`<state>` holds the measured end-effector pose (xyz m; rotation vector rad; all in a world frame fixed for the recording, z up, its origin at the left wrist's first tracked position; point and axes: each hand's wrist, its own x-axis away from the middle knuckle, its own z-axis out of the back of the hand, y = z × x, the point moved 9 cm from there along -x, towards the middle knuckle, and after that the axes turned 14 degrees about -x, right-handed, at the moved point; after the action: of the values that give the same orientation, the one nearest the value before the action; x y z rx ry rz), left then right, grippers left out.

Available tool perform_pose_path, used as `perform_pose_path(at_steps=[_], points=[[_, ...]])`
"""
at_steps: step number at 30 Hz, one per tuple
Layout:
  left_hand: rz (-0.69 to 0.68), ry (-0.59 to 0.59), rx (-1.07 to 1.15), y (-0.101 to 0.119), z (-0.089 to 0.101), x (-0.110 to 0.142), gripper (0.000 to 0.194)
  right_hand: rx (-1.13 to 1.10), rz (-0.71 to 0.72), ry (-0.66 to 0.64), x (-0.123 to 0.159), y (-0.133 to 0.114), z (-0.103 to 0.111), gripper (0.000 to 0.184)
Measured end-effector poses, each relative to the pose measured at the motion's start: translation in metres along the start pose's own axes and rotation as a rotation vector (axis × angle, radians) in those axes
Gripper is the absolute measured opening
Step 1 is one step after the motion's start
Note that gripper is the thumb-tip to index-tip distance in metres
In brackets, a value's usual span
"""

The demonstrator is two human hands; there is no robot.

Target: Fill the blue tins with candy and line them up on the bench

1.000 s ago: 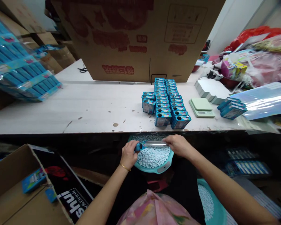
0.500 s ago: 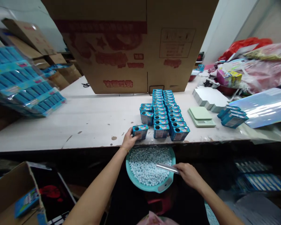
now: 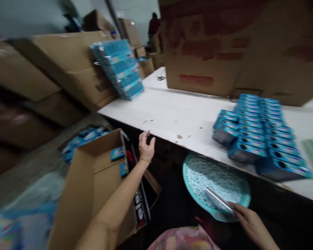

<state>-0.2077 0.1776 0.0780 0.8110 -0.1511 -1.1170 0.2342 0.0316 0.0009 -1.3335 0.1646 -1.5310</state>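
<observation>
My left hand (image 3: 146, 147) hangs open and empty, fingers apart, just past the white table's front edge and above a cardboard box (image 3: 94, 184). My right hand (image 3: 247, 222) grips a shiny metal tube (image 3: 216, 199) at the rim of a teal basin (image 3: 190, 177). That basin is full of small pale blue candies (image 3: 214, 182). Rows of blue tins (image 3: 258, 135) stand upright on the white table (image 3: 172, 118), open holes facing up.
Small blue packs (image 3: 117, 153) lie in the cardboard box. A large brown carton (image 3: 203, 59) sits on the table, and shrink-wrapped blue packs (image 3: 117, 67) lean at its far end. Stacked cartons (image 3: 59, 69) fill the left, and a distant person (image 3: 153, 31) stands beyond.
The view has swung left. My left hand has let go of the tin and moved left, away from the table. My right hand still holds the tube, now nearer the basin's rim.
</observation>
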Motion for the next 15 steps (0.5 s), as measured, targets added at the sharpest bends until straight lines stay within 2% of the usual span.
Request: perform_pose_path(at_steps=[2, 3, 4, 5, 7, 8, 10, 13, 15], points=[[0.235, 0.117, -0.199, -0.092, 0.063, 0.004, 0.039, -0.011, -0.011, -0.011, -0.016, 0.008, -0.010, 0.039], [0.386, 0.115, -0.316, -0.139, 0.087, 0.012, 0.040, -0.015, -0.011, -0.022, -0.023, 0.009, -0.016, 0.039], [0.492, 0.009, -0.426, -0.181, 0.100, 0.021, 0.041, -0.017, -0.011, -0.033, -0.029, 0.009, -0.020, 0.038], [0.538, -0.052, -0.457, -0.214, 0.109, 0.031, 0.043, -0.016, -0.012, -0.041, -0.032, 0.008, -0.024, 0.037], [0.565, -0.216, -0.459, -0.263, 0.106, 0.050, 0.046, -0.007, -0.025, -0.044, -0.035, 0.006, -0.029, 0.035], [0.544, -0.298, -0.435, -0.278, 0.096, 0.058, 0.050, 0.002, -0.035, -0.045, -0.035, 0.005, -0.030, 0.036], [0.484, -0.457, -0.389, -0.293, 0.069, 0.073, 0.060, 0.024, -0.052, -0.040, -0.033, 0.005, -0.031, 0.038], [0.388, -0.642, -0.359, -0.295, 0.028, 0.087, 0.071, 0.060, -0.065, -0.022, -0.030, 0.006, -0.030, 0.042], [0.330, -0.735, -0.374, -0.291, 0.010, 0.094, 0.070, 0.068, -0.064, -0.024, -0.029, 0.006, -0.031, 0.042]])
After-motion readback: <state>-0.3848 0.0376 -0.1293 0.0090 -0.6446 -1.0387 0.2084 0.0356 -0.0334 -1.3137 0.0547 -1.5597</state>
